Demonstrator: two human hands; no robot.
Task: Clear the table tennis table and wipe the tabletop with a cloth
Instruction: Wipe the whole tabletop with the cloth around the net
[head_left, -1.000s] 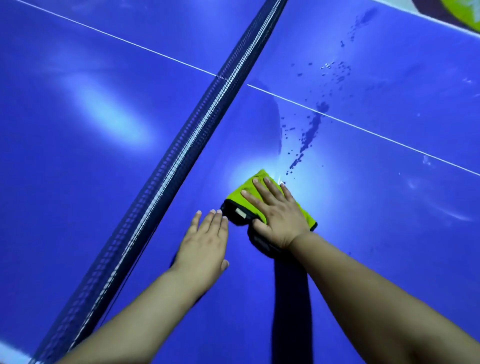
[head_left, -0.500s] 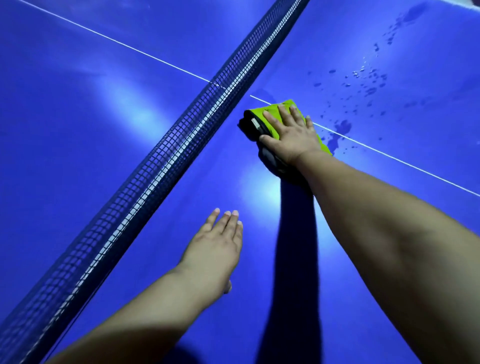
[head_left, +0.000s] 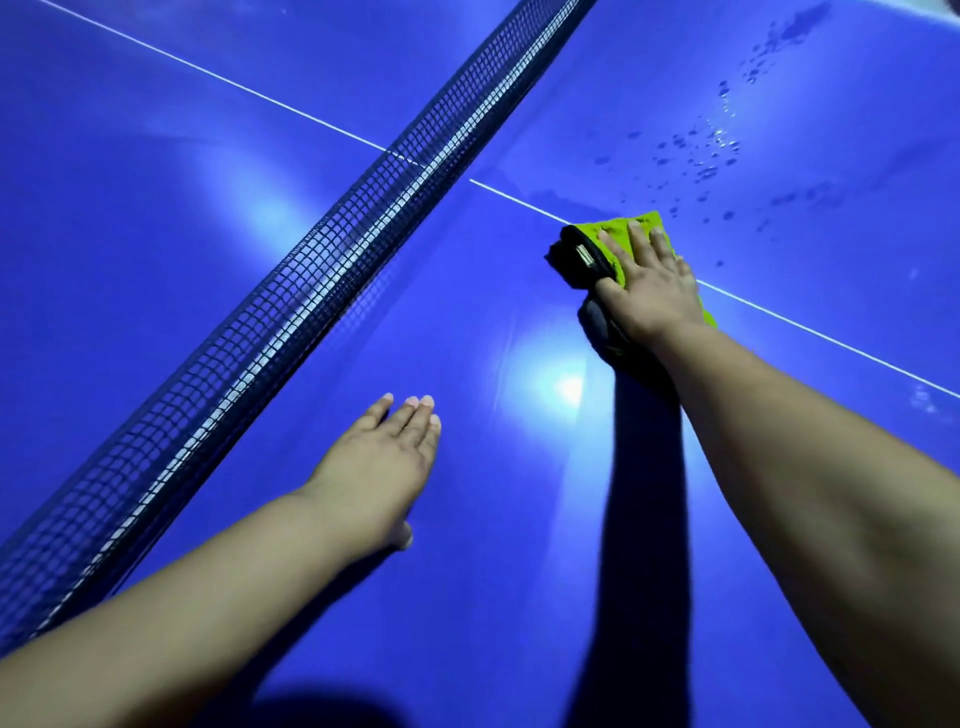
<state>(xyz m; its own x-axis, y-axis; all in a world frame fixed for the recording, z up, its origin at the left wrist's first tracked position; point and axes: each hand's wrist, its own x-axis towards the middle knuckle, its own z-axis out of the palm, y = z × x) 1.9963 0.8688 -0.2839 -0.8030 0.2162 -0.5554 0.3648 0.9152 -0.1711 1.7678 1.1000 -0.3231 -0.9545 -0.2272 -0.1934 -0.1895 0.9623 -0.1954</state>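
Bench (head_left: 156, 270), a blue table tennis top, fills the whole view, with glare from a light on its glossy surface. A dark mesh net (head_left: 332, 270) crosses it on a slant from the lower left edge to the top, and a thin white line (head_left: 831, 340) runs across the surface and under the net.

Two bare forearms reach in from the bottom. The right forearm (head_left: 810, 493) throws a long dark shadow (head_left: 644, 493) on the blue surface beside it.

The left grip (head_left: 379, 467) is open, fingers straight and held together, palm down low over the bench near the net. Whether it touches the surface cannot be told.

The right grip (head_left: 649, 291) is likewise open and clasps nothing. Its straight fingers and palm press flat on the cloth (head_left: 613, 231).

That cloth is folded, bright green with a black edge. It lies on the bench on the person's side of the net, right over the white line and well apart from the left grip. A darker part shows under the heel of the hand.

Water droplets (head_left: 706, 156) and wet smears are scattered on the surface just beyond the cloth, trailing toward the top right corner.

A small pale label (head_left: 584, 254) sits on the black edge of the cloth.
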